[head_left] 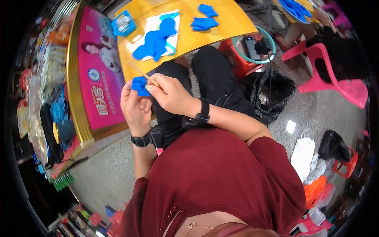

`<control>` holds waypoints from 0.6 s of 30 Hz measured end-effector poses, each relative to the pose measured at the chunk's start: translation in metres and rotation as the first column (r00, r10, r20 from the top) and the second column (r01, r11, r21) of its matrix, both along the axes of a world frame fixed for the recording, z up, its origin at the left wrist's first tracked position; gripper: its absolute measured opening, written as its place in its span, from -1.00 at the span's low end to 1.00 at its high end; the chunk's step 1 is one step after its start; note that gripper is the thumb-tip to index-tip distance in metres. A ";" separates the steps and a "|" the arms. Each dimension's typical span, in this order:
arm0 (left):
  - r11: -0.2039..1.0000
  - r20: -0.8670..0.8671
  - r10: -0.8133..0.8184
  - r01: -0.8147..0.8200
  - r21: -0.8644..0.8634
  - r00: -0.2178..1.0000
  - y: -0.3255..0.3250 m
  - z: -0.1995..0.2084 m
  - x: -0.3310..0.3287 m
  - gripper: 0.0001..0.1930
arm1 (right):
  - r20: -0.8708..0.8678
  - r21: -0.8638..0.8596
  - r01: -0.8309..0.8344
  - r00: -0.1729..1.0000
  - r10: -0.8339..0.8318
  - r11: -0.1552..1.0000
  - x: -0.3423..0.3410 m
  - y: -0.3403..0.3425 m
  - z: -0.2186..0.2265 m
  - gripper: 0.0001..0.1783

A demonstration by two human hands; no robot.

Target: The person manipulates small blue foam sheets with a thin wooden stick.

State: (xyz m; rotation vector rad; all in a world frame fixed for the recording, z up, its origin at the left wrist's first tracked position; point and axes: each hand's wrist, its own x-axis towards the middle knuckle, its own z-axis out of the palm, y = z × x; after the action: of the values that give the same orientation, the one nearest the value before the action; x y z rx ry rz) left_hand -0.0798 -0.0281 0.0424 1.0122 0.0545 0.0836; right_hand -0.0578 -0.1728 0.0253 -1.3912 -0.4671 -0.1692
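Above my lap, my left hand (136, 107) pinches a small bunched piece of blue fabric (139, 84) between thumb and fingers. My right hand (170, 94) grips a thin wooden stick (139, 71), whose free end points up and left. The right thumb and fingertips meet the edge of the blue piece. Just beyond, on the yellow table (185, 39), a heap of similar blue pieces (154, 42) lies on a white and teal sheet (172, 44). Two more blue bundles (204, 23) sit to the right of it.
A small blue basket (123, 23) stands at the table's left corner. Left of me is a pink display counter (92, 75). To the right are a red bucket with a teal rim (272, 46), a black bag-lined bin (276, 93) and a pink chair (335, 75) near another person.
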 end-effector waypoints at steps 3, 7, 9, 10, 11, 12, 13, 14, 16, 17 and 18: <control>0.985 0.014 0.141 -0.142 0.093 0.990 0.000 -0.004 -0.003 -0.89 | -0.078 -0.007 -0.142 0.987 0.141 0.990 -0.012 0.004 0.007 -0.89; 0.894 0.107 0.320 -0.338 0.293 0.941 0.002 -0.016 -0.006 -0.86 | -0.047 -0.028 -0.189 0.981 0.188 0.982 -0.020 0.019 -0.001 -0.85; 0.837 0.176 0.349 -0.391 0.383 0.920 0.009 -0.030 -0.004 -0.78 | -0.051 -0.071 -0.213 0.976 0.210 0.974 -0.021 0.018 -0.002 -0.84; 0.832 0.173 0.362 -0.401 0.383 0.916 0.009 -0.031 -0.007 -0.78 | -0.052 -0.114 -0.220 0.975 0.216 0.969 -0.021 0.018 -0.001 -0.83; 0.823 0.198 0.366 -0.416 0.387 0.909 0.009 -0.030 -0.008 -0.75 | -0.064 -0.088 -0.229 0.972 0.224 0.969 -0.022 0.021 -0.004 -0.84; 0.815 0.223 0.370 -0.430 0.389 0.902 0.007 -0.028 -0.009 -0.72 | -0.066 -0.092 -0.241 0.970 0.235 0.966 -0.022 0.021 -0.003 -0.84; 0.811 0.221 0.381 -0.440 0.386 0.898 0.007 -0.027 -0.011 -0.72 | -0.103 -0.094 -0.232 0.969 0.223 0.968 -0.020 0.019 -0.001 -0.84; 0.836 0.167 0.375 -0.410 0.365 0.912 0.009 -0.026 -0.014 -0.68 | -0.138 -0.097 -0.224 0.968 0.210 0.970 -0.019 0.018 0.000 -0.85; 0.877 0.062 0.362 -0.362 0.315 0.930 0.012 -0.022 -0.021 -0.60 | -0.143 -0.125 -0.133 0.983 0.115 0.983 -0.012 0.019 -0.007 -0.84; 0.892 0.027 0.392 -0.387 0.235 0.920 0.009 -0.019 -0.019 -0.55 | -0.173 -0.140 -0.118 0.981 0.093 0.983 -0.007 0.018 -0.009 -0.84; 0.919 -0.023 0.367 -0.359 0.161 0.930 0.013 -0.020 -0.021 -0.54 | -0.201 -0.152 -0.114 0.976 0.083 0.982 -0.004 0.019 -0.011 -0.83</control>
State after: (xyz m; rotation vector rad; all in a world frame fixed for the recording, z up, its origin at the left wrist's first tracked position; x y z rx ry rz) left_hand -0.1013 -0.0147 0.0228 1.1500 0.2895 0.4065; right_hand -0.0622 -0.1536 0.0139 -1.5236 -0.3928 0.0878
